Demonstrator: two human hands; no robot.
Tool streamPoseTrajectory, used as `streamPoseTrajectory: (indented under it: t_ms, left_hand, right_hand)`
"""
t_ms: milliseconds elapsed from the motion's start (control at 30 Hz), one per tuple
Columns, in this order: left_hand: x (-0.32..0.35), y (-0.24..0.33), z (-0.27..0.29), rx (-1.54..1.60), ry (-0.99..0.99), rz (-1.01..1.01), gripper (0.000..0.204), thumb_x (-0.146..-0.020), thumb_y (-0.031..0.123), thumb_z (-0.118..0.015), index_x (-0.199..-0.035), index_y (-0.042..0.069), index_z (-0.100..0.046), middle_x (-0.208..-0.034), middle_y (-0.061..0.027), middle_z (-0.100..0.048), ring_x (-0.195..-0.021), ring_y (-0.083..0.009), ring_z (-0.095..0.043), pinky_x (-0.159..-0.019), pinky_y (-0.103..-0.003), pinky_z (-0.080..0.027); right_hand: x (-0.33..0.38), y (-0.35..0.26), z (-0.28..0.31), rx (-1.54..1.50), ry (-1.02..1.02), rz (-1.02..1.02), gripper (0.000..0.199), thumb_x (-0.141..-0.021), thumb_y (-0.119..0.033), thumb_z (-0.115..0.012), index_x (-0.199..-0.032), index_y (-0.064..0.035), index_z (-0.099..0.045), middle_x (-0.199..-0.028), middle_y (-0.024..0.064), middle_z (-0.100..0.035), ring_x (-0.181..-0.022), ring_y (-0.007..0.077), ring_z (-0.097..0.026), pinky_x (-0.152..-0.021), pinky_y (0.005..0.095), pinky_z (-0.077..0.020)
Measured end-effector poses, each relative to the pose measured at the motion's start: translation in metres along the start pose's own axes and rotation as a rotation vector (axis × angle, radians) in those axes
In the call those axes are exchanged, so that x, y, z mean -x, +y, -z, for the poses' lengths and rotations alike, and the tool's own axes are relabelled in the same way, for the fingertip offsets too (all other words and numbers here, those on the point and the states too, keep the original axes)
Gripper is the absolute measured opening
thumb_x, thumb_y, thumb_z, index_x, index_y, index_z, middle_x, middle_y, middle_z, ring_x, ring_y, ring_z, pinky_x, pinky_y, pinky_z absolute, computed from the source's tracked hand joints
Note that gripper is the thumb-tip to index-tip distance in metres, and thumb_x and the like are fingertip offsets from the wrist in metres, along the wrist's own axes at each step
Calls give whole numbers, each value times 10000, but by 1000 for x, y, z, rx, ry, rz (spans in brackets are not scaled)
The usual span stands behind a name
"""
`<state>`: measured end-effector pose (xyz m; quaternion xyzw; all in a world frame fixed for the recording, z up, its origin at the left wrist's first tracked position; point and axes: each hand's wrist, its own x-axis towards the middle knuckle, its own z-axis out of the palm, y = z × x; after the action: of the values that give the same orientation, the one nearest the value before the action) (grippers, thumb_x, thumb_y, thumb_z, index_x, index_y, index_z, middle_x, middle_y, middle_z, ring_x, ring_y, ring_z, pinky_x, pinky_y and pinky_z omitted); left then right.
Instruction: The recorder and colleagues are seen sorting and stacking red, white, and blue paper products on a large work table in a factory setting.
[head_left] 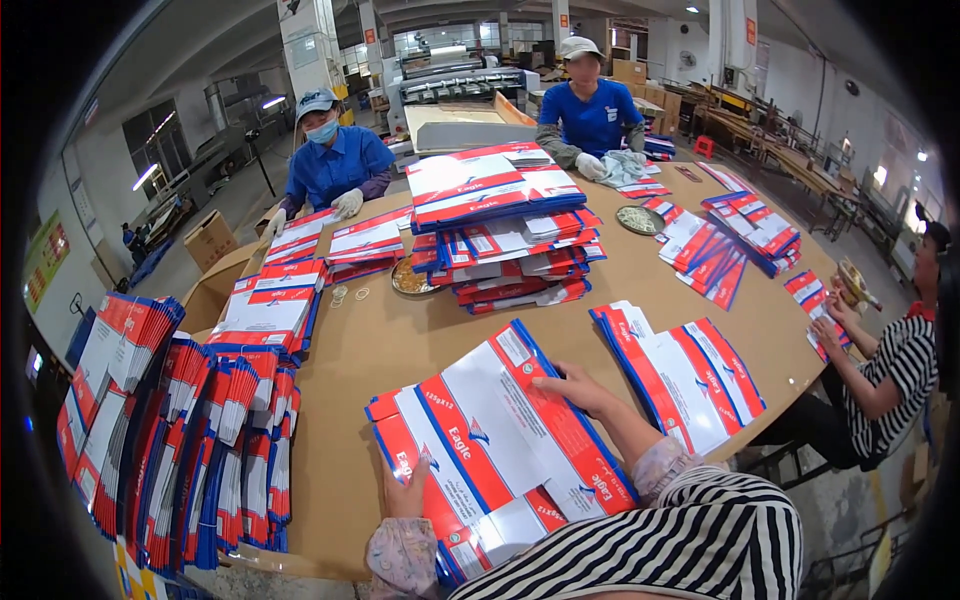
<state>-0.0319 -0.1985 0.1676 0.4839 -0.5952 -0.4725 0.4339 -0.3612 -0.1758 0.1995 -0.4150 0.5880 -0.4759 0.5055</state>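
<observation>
Lying between the left hand point(405, 494) and right hand point(585, 391), the flat carton point(500, 425) is pinched by both at opposite edges.

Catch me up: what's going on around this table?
The wearer's left hand grips the left edge of a flat red, white and blue carton; the right hand is on its far right edge. Another flat batch lies to the right on the table. A tall pile stands beyond, and bundles crowd the left. Two co-workers are across the table; a third at right handles a similar piece.
</observation>
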Motion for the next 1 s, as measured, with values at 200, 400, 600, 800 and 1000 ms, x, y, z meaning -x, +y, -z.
streamPoseTrajectory:
  t_ms: [200, 400, 600, 800, 1000]
  left_hand:
    - [-10, -41, 13, 171, 48, -1, 664, -944, 493, -467, -1401, 29, -337, -1282, -129, -515, -1130, -231, -542, -952, -356, -443]
    - [1, -30, 8, 289, 152, 248, 684, -958, 579, -324, -1293, 11, -507, -1174, -140, -615, -1097, -212, -574, -915, -328, -468]
    - [-6, -39, 10, -169, 58, -24, 718, -738, 161, -771, -1378, 86, -453, -1232, -196, -585, -1130, -255, -560, -989, -340, -412]
    - [-27, -45, 11, 10, 31, -187, 649, -770, 111, -724, -1368, 134, -474, -1220, -150, -594, -1120, -214, -552, -971, -325, -429]
    - [-29, -92, 27, 322, -86, -180, 554, -833, 52, -624, -1362, 138, -485, -1240, -133, -583, -1118, -178, -546, -980, -314, -419]
  right_hand:
    - [25, -43, -18, -10, -10, 93, 540, -846, -314, -687, -1220, 45, -535, -1061, 139, -637, -894, 160, -634, -794, 299, -513]
    - [54, -97, -11, 61, 50, 211, 567, -844, -364, -687, -1234, 20, -538, -1096, 127, -626, -967, 150, -607, -828, 314, -503]
    - [46, -214, 15, 841, 415, 821, 598, -801, -371, -715, -1234, 7, -551, -1155, 97, -592, -1034, 180, -556, -900, 300, -442]
    - [47, -343, -28, 896, -556, 727, 375, -867, -314, -678, -1045, 15, -649, -935, 75, -697, -839, 102, -645, -747, 251, -520]
    - [16, -235, -182, 1690, -1319, 562, 579, -804, -494, -654, -1116, -6, -650, -1005, 178, -644, -995, 294, -592, -824, 377, -471]
